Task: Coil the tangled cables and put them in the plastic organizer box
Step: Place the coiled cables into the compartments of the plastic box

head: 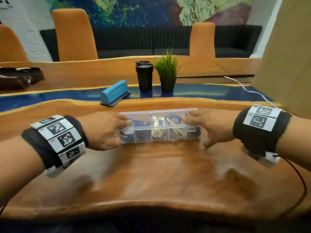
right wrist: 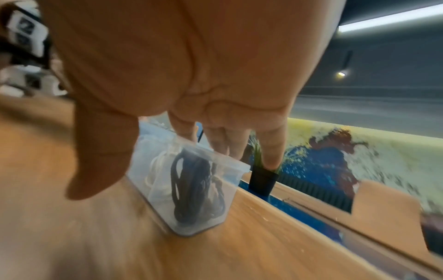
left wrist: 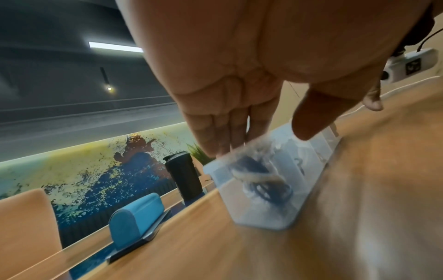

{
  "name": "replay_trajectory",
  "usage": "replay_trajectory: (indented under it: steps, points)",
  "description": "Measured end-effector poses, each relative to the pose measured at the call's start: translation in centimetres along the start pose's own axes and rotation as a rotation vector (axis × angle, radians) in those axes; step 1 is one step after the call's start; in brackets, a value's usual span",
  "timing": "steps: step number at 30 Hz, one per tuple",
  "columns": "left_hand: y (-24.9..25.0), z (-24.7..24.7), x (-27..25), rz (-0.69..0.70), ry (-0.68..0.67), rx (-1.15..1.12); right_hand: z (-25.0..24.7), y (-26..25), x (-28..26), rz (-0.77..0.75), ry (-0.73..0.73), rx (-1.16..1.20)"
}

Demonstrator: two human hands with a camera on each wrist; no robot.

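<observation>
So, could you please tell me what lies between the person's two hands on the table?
In the head view, the clear organizer box spans the gap between the left hand and right hand, with coiled blue, black and white cables inside its compartments.

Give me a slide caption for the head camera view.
Both hands, left hand and right hand, rest on the ends of the clear organizer box, coiled cables sorted into its compartments on the wooden table.

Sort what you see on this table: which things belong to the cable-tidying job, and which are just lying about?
Job: plastic organizer box; coiled cables inside; left hand, right hand on its ends.
Lying about: black tumbler; potted plant; blue case; white cord.
</observation>
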State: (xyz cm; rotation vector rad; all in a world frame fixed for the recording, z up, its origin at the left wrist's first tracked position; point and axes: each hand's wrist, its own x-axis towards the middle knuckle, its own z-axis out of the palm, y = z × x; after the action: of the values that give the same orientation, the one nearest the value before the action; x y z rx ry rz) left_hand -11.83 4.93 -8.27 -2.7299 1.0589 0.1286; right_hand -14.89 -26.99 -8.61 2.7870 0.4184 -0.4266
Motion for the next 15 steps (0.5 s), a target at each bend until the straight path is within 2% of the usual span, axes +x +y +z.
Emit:
replay_trajectory:
  steps: [5, 7, 10, 15]
  points:
    - [-1.5, -1.6, 1.4, 0.033, -0.060, -0.057, -2.5, 0.7, 0.2, 0.023, -0.078, 0.221]
    - [-1.6, -2.0, 2.2, 0.009, -0.039, -0.050, -3.5, 0.8, 0.5, 0.018, -0.069, 0.296]
    - [-1.5, -1.9, 3.7, -0.108, -0.023, -0.005, -3.9, 0.6, 1.2, 0.031, 0.012, 0.237]
    - [-0.4, -2.1, 5.1, -0.147, -0.068, 0.101, -3.0, -0.6, 2.2, 0.097, 0.077, 0.069]
